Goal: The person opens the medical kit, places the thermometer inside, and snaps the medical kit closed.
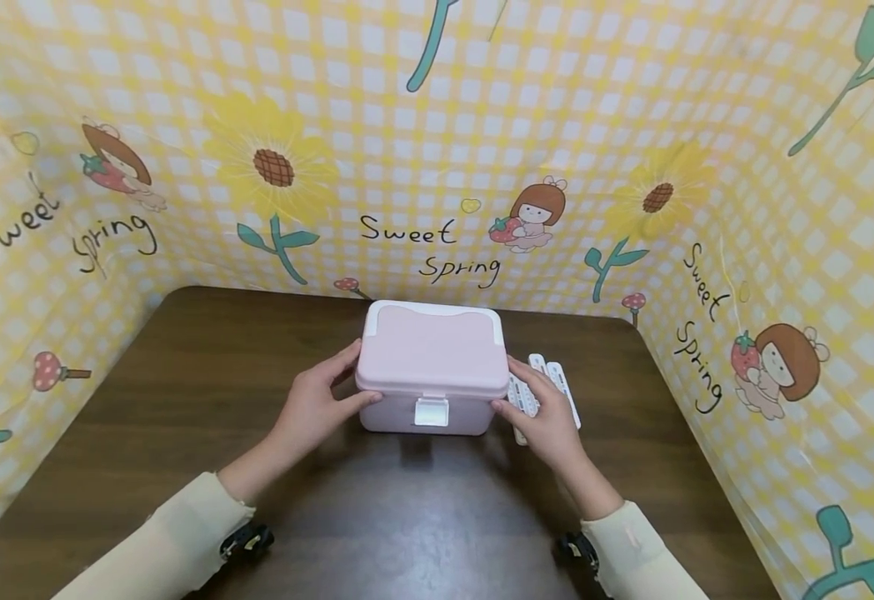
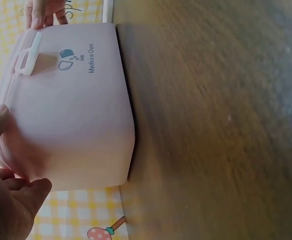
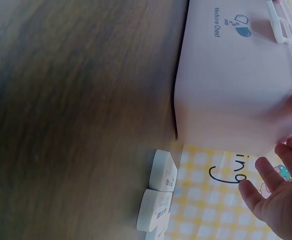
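A pale pink medicine chest [image 1: 432, 346] with a white-trimmed lid stands on the table, its front towards me. "Medicine Chest" and a capsule print show on its front in both wrist views. The white latch [image 2: 30, 56] juts out from the front below the lid. At the left corner, my left hand [image 1: 322, 398] grips the lid edge, thumb at the front and fingers along the side. My right hand [image 1: 549, 421] holds the opposite corner likewise, thumb in front; some of its fingers [image 3: 268, 172] are spread off the side wall in the right wrist view.
Several slim white cases [image 3: 156, 207] with printed labels lie on the brown wooden table [image 1: 204, 367], right of the chest and partly behind my right hand. A yellow checked cloth [image 1: 407, 167] with flower and girl prints walls in the back and sides.
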`<state>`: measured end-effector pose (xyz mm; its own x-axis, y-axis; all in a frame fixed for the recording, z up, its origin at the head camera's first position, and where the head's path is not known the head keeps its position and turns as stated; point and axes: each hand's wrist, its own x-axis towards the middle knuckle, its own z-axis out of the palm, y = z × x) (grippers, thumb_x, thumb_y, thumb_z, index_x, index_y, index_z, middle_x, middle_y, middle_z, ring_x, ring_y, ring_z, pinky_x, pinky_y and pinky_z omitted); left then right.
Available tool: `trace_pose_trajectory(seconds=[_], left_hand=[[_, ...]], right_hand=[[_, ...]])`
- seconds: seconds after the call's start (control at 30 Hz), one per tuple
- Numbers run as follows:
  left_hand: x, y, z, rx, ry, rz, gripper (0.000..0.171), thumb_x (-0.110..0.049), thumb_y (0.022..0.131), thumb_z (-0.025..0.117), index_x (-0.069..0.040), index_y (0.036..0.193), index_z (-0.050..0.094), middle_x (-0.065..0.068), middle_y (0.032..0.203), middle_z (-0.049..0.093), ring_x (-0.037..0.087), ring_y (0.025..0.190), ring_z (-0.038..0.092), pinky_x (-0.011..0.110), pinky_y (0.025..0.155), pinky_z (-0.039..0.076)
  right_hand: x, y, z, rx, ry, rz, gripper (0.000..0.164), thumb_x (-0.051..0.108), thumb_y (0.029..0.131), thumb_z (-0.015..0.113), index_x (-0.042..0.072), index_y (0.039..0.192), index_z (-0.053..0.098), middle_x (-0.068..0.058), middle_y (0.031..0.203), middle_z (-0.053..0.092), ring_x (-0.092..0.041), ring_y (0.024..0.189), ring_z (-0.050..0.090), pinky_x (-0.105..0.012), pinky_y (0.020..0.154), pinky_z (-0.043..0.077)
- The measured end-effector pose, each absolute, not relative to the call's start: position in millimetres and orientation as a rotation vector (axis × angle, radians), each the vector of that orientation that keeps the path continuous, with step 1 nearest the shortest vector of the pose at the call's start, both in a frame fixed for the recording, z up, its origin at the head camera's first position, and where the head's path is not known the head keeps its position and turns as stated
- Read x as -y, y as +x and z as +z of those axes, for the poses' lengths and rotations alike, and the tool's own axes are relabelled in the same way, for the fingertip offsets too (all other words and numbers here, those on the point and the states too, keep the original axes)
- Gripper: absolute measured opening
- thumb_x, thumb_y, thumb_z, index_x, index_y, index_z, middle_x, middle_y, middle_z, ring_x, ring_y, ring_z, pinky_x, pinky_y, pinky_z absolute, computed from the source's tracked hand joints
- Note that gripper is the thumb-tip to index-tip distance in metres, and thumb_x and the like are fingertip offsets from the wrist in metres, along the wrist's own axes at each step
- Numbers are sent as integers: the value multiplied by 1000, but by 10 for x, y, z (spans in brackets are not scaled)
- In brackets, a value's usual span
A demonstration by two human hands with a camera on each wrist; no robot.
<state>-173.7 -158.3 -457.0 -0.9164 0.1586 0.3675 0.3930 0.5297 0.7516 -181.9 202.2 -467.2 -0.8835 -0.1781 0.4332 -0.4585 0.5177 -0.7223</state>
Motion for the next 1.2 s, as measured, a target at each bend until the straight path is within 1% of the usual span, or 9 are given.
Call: trace_pose_trajectory(seconds=[0.1,0.2,0.33,0.43,0.57,0.7,0.9,1.0,1.2], left_hand=[[1569,-1710,-4541,2505,-469,-1331,89,-37,80,87,-8,154,45,11,155,48,27,134,57,40,101,54],[1565,-1684,-4507,2526,-452,-1318,90,-38,80,88,-8,153,46,11,154,48,29,135,56,42,102,54],[1571,-1674,-4446,2556,-440,-1294,90,-41,80,87,-7,152,47,11,154,49,29,134,57,44,102,54],[1570,-1680,-4369,2556,-419,-1334,89,-43,81,86,-6,152,48,12,152,52,29,133,58,43,102,54],[1565,-1695,-4243,2554,-372,-1418,88,-46,82,85,-5,151,50,13,150,55,28,133,59,44,103,54],[1566,-1722,-4143,2545,-336,-1479,86,-48,82,84,-7,151,51,12,149,56,28,134,59,44,104,53],[1576,-1802,-4048,2520,-326,-1560,79,-42,86,83,-11,151,52,9,149,57,26,133,59,46,105,52],[1582,-1857,-3997,2495,-327,-1614,75,-39,87,82,-13,151,52,7,150,57,26,134,59,47,105,52],[1585,-1976,-3899,2426,-345,-1678,73,-38,88,81,-10,149,53,9,148,58,26,134,59,37,102,53]], right_hand=[[-2040,-1803,-4671,2444,523,1297,66,25,82,88,18,142,63,0,147,60,-25,139,53,-49,117,39],[-2050,-1773,-4634,2462,513,1301,66,26,82,89,19,142,63,1,146,60,-25,139,52,-50,117,38],[-2058,-1746,-4561,2492,496,1324,64,28,83,87,21,142,63,2,146,61,-24,139,52,-51,117,38],[-2060,-1759,-4491,2483,499,1329,60,29,85,86,23,141,64,4,143,63,-22,136,54,-48,115,40],[-2067,-1817,-4392,2458,537,1295,56,25,86,85,21,139,66,2,139,66,-21,131,57,-46,112,44],[-2086,-1880,-4309,2450,556,1279,53,24,87,84,17,137,66,-3,137,66,-22,131,58,-50,111,45],[-2111,-1982,-4201,2454,560,1331,51,22,90,82,10,137,65,-9,139,64,-27,131,57,-52,112,44],[-2113,-2030,-4140,2463,536,1374,53,21,91,81,7,138,62,-11,141,62,-30,130,57,-54,111,44],[-2109,-2147,-4055,2454,537,1441,54,23,92,79,8,141,60,-11,142,62,-34,132,54,-56,111,42]])
